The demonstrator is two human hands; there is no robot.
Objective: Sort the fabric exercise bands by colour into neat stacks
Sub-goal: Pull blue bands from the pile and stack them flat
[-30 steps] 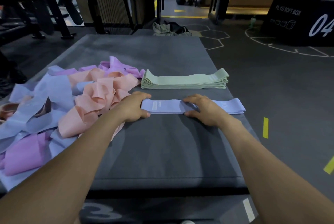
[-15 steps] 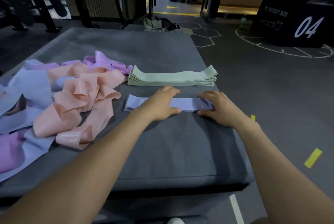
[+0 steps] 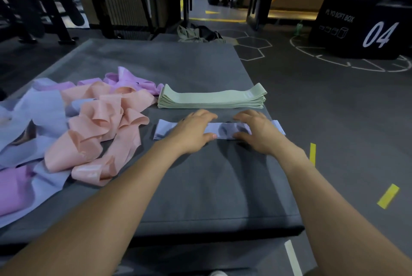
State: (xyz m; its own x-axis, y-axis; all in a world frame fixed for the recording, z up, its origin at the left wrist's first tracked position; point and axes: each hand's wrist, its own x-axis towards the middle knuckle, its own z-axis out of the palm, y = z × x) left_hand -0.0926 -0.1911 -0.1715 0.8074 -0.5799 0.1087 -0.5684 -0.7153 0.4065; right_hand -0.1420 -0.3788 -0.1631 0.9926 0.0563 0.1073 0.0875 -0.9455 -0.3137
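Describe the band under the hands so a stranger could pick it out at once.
On the grey padded mat, look near its right edge, just in front of the neat green stack. The lavender-blue band lies flat and straight there, with the left hand and right hand pressing on it. Unlike the tangled pile to its left, it lies alone, smoothed out.

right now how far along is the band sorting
Done: the green stack sits squared up on the mat. In hand: the left hand and right hand press flat one lavender band, the start of a second stack. Left: the loose heap of peach bands, purple bands and more lavender beside it.
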